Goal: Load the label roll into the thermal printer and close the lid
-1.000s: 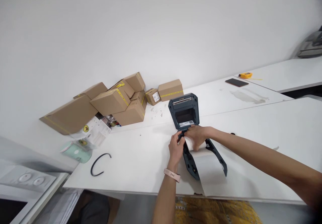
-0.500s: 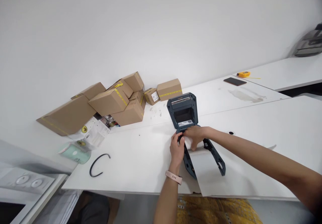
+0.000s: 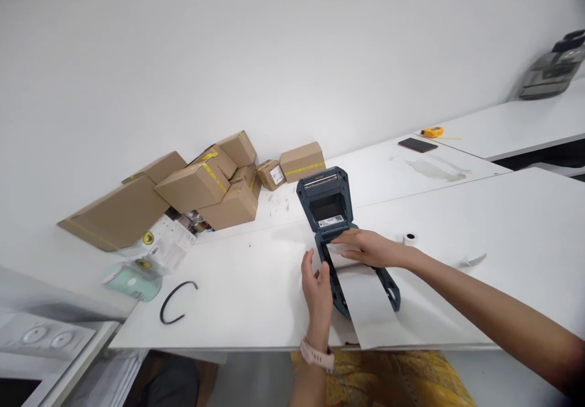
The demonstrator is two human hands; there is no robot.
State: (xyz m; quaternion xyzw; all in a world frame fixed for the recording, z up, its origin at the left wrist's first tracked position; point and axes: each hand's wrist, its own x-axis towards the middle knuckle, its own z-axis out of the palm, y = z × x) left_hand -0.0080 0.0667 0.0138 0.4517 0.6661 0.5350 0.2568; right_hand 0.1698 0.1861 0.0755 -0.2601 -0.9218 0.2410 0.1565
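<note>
A dark blue-grey label printer (image 3: 324, 195) stands on the white table with its lid raised. Inside its body lies a roll of white label paper (image 3: 342, 256), and a strip of labels (image 3: 371, 306) runs from it over the front toward the table edge. My right hand (image 3: 365, 247) rests over the roll with fingers stretched out, partly covering it. Just left of the printer body, my left hand (image 3: 316, 285) is held with thumb and fingers apart and nothing in it. A pinkish watch band is on my left wrist.
Several cardboard boxes (image 3: 192, 184) are piled at the back left. A black curved band (image 3: 167, 304) and a mint-green container (image 3: 133, 282) lie at the left. A small white roll (image 3: 409, 238) is behind my right wrist. Farther back are a phone (image 3: 417, 145) and a yellow tape measure (image 3: 432, 132).
My left hand has come away from the printer's side and opened. My right hand's fingers have straightened over the roll. The view has shifted slightly, showing the small white roll more fully.
</note>
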